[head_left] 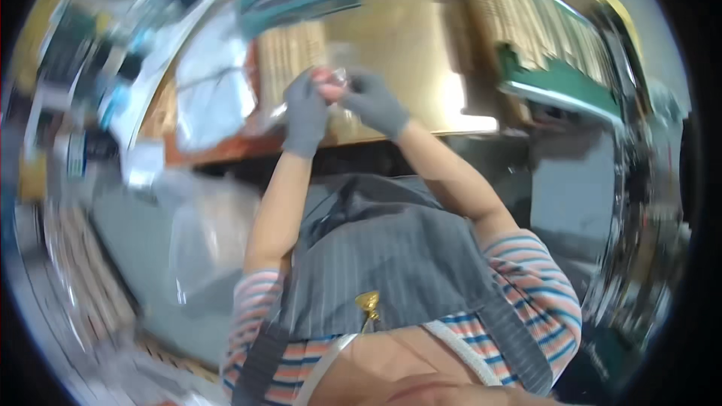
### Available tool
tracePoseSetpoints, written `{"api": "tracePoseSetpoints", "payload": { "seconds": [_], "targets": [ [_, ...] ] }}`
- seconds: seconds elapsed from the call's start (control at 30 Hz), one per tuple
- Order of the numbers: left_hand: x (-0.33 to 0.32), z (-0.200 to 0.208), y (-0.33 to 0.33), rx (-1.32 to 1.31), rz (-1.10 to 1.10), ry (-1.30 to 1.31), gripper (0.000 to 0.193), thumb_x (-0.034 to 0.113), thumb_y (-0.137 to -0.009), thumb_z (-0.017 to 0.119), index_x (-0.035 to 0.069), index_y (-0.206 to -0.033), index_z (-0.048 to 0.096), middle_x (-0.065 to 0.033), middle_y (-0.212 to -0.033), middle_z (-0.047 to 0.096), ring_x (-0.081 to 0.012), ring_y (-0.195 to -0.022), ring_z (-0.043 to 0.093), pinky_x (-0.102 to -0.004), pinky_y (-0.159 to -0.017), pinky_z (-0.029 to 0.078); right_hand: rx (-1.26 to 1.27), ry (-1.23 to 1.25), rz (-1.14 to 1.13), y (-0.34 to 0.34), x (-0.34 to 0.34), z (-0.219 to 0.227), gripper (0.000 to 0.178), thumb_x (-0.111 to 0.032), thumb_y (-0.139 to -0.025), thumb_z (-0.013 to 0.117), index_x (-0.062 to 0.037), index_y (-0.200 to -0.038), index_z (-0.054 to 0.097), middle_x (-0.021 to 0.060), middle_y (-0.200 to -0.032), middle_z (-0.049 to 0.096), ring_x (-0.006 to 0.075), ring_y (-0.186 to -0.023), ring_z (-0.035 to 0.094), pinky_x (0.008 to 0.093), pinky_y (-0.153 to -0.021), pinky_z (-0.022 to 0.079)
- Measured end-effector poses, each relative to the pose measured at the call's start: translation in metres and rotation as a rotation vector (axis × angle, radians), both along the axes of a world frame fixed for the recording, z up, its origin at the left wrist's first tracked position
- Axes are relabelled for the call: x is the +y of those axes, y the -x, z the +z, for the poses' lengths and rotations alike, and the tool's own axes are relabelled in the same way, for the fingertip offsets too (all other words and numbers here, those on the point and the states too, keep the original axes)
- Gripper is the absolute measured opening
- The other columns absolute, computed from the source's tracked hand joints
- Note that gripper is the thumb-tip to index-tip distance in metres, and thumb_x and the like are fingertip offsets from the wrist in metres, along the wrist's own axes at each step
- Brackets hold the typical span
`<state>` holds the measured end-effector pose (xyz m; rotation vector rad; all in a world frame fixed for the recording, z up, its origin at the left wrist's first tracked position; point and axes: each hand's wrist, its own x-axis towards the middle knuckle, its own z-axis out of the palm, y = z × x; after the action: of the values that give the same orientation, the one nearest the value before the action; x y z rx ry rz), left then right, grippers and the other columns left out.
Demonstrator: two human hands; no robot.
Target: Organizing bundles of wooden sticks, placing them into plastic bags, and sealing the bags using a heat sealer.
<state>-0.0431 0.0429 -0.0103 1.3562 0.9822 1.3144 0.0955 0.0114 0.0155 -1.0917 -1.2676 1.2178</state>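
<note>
Grey gloves cover both of my hands, which meet over the worktable (398, 37). My left hand (305, 114) is closed on a small pink-and-red object (328, 84), too blurred to name more exactly. Close against its other side is my right hand (374, 103), thumb and fingers bent toward it. Something clear and shiny, like plastic film (340, 75), shows between the right fingertips and the pink object. Motion blur hides whether the right fingers grip it. Behind my left hand lies a row of tan strips or flat packs (293, 49).
A teal open box (301, 6) sits beyond the hands. White plastic bags (214, 98) lie on the left of the table. At the right stands a green tray (560, 90) with a row of tan packs. A clear bag (207, 233) hangs below the table's left edge.
</note>
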Motion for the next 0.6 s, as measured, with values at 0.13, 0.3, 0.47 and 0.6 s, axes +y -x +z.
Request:
{"api": "tracePoseSetpoints", "payload": {
  "seconds": [0.13, 0.3, 0.47, 0.6],
  "targets": [
    [-0.006, 0.017, 0.011, -0.575, -0.446, 0.693, 0.041, 0.033, -0.097, 0.034, 0.000, -0.117, 0.048, -0.0151, -0.104, 0.060, -0.0274, -0.093, 0.059, -0.0388, -0.077, 0.051, -0.625, -0.143, -0.440, -0.073, -0.001, 0.000, 0.017, -0.019, -0.076, 0.062, -0.0028, -0.072, 0.057, 0.0065, -0.066, 0.059, 0.0158, -0.063, 0.055, 0.0300, -0.059, 0.045],
    [-0.041, 0.047, -0.006, -0.622, -0.439, 0.394, 0.054, 0.041, -0.089, 0.049, 0.001, -0.125, 0.043, -0.0124, -0.101, 0.060, -0.0211, -0.087, 0.058, -0.0384, -0.077, 0.049, -0.327, 0.159, 0.005, -0.086, -0.003, -0.028, 0.022, -0.024, -0.078, 0.063, -0.0039, -0.086, 0.060, 0.0079, -0.084, 0.063, 0.0165, -0.077, 0.059, 0.0297, -0.069, 0.047],
    [-0.022, 0.066, 0.014, -0.910, -0.649, 0.177, 0.042, 0.020, -0.089, 0.054, 0.002, -0.126, 0.045, -0.0095, -0.098, 0.059, -0.0196, -0.095, 0.055, -0.0346, -0.094, 0.041, -0.678, 0.003, -0.194, -0.100, -0.032, -0.059, 0.066, -0.051, -0.078, 0.061, -0.0016, -0.119, 0.048, 0.0197, -0.125, 0.046, 0.0336, -0.118, 0.043, 0.0401, -0.100, 0.034],
    [0.007, 0.067, 0.033, -0.367, -0.044, -0.025, 0.026, 0.010, -0.089, 0.053, -0.002, -0.111, 0.057, -0.0056, -0.098, 0.058, -0.0128, -0.088, 0.054, -0.0275, -0.082, 0.044, -1.106, -0.409, -0.199, -0.107, -0.059, -0.070, 0.053, -0.042, -0.083, 0.055, -0.0029, -0.118, 0.049, 0.0204, -0.127, 0.044, 0.0386, -0.119, 0.039, 0.0455, -0.101, 0.029]
  ]
}}
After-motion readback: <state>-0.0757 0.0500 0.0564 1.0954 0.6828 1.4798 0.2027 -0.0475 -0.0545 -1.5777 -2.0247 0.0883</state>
